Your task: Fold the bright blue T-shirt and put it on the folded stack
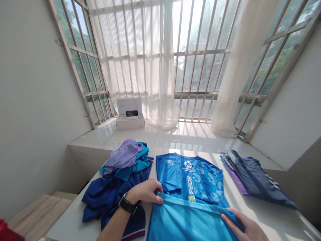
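Observation:
A blue printed T-shirt (pixel 205 174) lies on the white table, its short sleeve folded in over the left side. Its lower part is turned up, so a lighter blue underside and the hem band show across the middle. My left hand (pixel 147 191), with a black watch on the wrist, pinches the left end of that hem. At the hem's right end, my right hand (pixel 244 225) grips the cloth between thumb and fingers. White lettering with "2024" runs down the shirt, partly covered by the turned-up cloth.
Left of the shirt lies a loose heap of clothes, with a lilac garment (pixel 126 154) over teal and navy ones (pixel 107 194). A stack of folded clothes (pixel 253 177) rests at the right. Behind, a white box (pixel 130 123) with a phone (pixel 132 113) stands on the window ledge (pixel 160 138).

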Motion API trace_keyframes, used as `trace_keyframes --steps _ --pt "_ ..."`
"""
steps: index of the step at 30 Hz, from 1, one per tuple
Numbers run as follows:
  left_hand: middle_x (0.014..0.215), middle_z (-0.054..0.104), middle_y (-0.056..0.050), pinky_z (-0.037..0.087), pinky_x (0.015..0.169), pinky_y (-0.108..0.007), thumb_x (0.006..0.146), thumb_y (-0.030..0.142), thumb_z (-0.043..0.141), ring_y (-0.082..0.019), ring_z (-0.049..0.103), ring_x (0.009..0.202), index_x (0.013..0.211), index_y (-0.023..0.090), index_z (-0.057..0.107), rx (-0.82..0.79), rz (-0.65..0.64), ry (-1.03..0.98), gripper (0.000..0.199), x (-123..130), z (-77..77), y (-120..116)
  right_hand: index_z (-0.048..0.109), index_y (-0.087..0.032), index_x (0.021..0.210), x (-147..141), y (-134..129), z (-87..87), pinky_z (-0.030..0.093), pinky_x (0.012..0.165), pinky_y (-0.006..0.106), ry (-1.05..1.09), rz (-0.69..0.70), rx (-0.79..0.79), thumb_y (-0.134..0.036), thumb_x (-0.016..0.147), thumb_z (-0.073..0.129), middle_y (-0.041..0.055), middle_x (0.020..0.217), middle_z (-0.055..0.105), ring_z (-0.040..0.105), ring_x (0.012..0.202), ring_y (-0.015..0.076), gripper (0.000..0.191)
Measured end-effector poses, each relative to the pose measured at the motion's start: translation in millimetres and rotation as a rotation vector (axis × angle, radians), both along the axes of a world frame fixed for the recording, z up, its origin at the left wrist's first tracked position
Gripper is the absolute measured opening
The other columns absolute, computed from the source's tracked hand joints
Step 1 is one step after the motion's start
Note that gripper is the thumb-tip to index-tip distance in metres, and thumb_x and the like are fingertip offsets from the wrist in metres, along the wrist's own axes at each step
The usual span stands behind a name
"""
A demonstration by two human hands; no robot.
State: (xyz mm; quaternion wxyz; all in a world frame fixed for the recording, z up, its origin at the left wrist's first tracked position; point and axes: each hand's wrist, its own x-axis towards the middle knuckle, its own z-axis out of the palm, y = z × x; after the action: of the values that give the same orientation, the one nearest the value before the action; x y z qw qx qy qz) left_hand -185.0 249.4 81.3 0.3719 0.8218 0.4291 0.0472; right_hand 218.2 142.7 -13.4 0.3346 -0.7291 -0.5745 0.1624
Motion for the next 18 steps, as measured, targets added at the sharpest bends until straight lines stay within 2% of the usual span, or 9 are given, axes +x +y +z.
trace_keyframes --steps 3,6,10,15,18 --pt "0.069 0.058 0.005 0.032 0.054 -0.022 0.069 0.033 0.074 -0.011 0.047 0.061 0.091 0.017 0.078 -0.020 -0.049 -0.021 0.027 -1.5 2.3 -0.4 0.080 -0.027 0.087 -11.5 -6.3 12.2 0.054 0.064 0.029 0.060 -0.005 0.055 -0.075 0.070 0.066 0.0011 0.088 0.082 0.072 0.077 0.0262 0.053" --pt "0.066 0.054 0.005 0.031 0.054 -0.023 0.072 0.034 0.071 -0.011 0.045 0.061 0.086 0.017 0.077 -0.008 -0.067 -0.032 0.023 -3.4 2.9 -1.8 0.079 -0.025 0.085 -21.0 -9.8 28.7 0.049 0.058 0.028 0.118 0.031 0.039 -0.077 0.071 0.066 -0.0001 0.072 0.076 0.062 0.061 0.0200 0.056" --pt "0.065 0.053 0.004 0.033 0.056 -0.023 0.072 0.031 0.068 -0.012 0.046 0.062 0.083 0.016 0.075 -0.005 -0.066 -0.065 0.020 -5.5 4.6 -2.9 0.080 -0.023 0.085 -23.5 -11.0 42.8 0.049 0.057 0.028 0.154 0.075 0.009 -0.075 0.072 0.067 0.0019 0.073 0.074 0.058 0.060 0.0190 0.055" --pt "0.071 0.058 0.003 0.036 0.057 -0.022 0.074 0.035 0.069 -0.013 0.048 0.065 0.095 0.016 0.074 -0.094 -0.121 -0.154 0.029 -8.7 9.3 -2.0 0.078 -0.021 0.094 -17.4 -16.8 43.5 0.054 0.064 0.031 0.205 0.083 0.015 -0.068 0.074 0.068 0.0052 0.082 0.077 0.064 0.068 0.0222 0.052" --pt "0.074 0.061 0.001 0.039 0.061 -0.022 0.075 0.036 0.067 -0.014 0.051 0.067 0.098 0.016 0.074 -0.100 -0.120 -0.191 0.031 -8.5 5.4 0.2 0.075 -0.020 0.098 -18.4 -18.3 44.6 0.056 0.069 0.032 0.240 0.135 -0.006 -0.066 0.079 0.065 0.0055 0.085 0.077 0.068 0.076 0.0250 0.051"
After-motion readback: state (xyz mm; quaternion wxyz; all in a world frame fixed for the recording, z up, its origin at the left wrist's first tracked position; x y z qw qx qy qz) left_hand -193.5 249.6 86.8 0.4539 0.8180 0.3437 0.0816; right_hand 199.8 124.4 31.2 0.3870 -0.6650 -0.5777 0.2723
